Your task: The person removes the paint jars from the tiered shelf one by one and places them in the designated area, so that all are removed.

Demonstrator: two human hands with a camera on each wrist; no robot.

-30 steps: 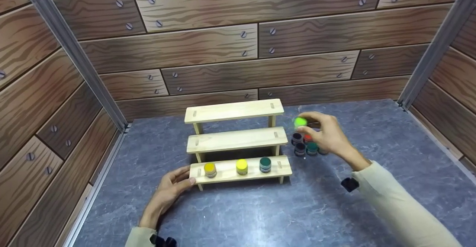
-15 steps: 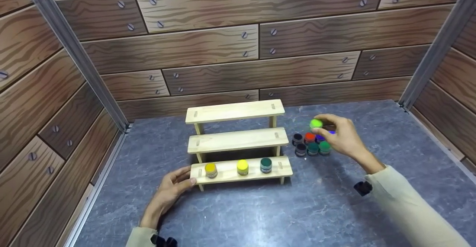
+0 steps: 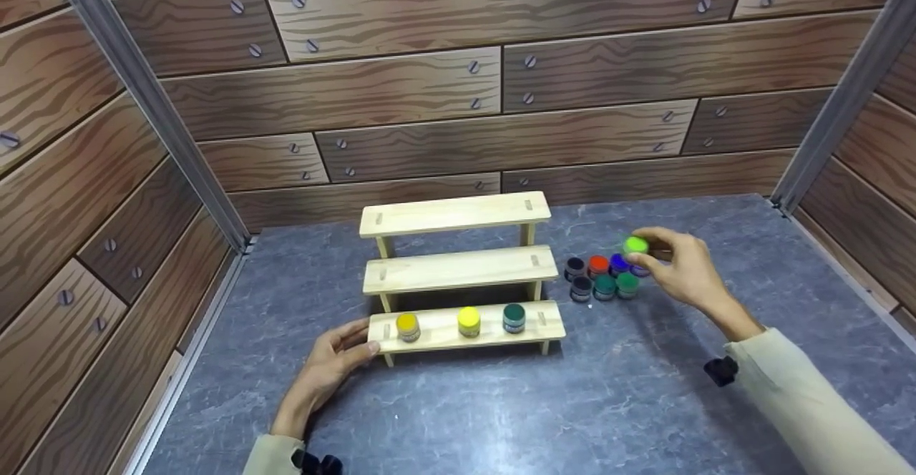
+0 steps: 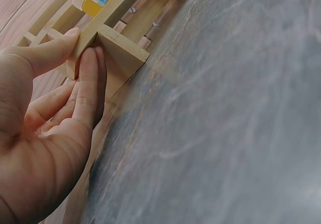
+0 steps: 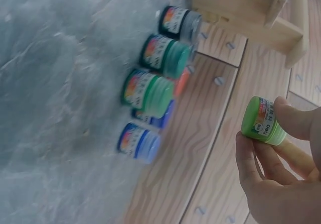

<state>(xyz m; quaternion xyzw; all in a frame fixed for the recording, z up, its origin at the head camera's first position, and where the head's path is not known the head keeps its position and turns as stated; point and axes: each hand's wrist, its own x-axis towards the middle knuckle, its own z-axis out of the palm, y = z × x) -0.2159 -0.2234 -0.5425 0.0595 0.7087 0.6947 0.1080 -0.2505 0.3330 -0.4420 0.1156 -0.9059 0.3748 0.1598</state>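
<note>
A three-step wooden display stand (image 3: 458,269) rests on the grey table. My left hand (image 3: 325,368) pinches the left end of its lowest step, thumb on top and fingers (image 4: 88,83) underneath. On that step stand an ochre-yellow paint jar (image 3: 408,327), a bright yellow jar (image 3: 469,322) and a dark green jar (image 3: 514,318). My right hand (image 3: 683,267) holds a light green paint jar (image 5: 261,118) between thumb and fingers, raised near the back right of the grouped jars. In the right wrist view its label faces the camera.
Several paint jars stand close together right of the stand: a red jar (image 3: 598,267), a blue jar (image 3: 618,265), a teal jar (image 3: 605,287), a green jar (image 3: 627,286) and dark ones. Another blue jar (image 5: 139,142) is partly hidden by my right hand in the head view. Wood-patterned walls (image 3: 429,89) enclose the table.
My right hand has moved rightward with the light green jar, from beside the stand past the jar group, uncovering the red, blue and green jars. The left hand stays on the stand.
</note>
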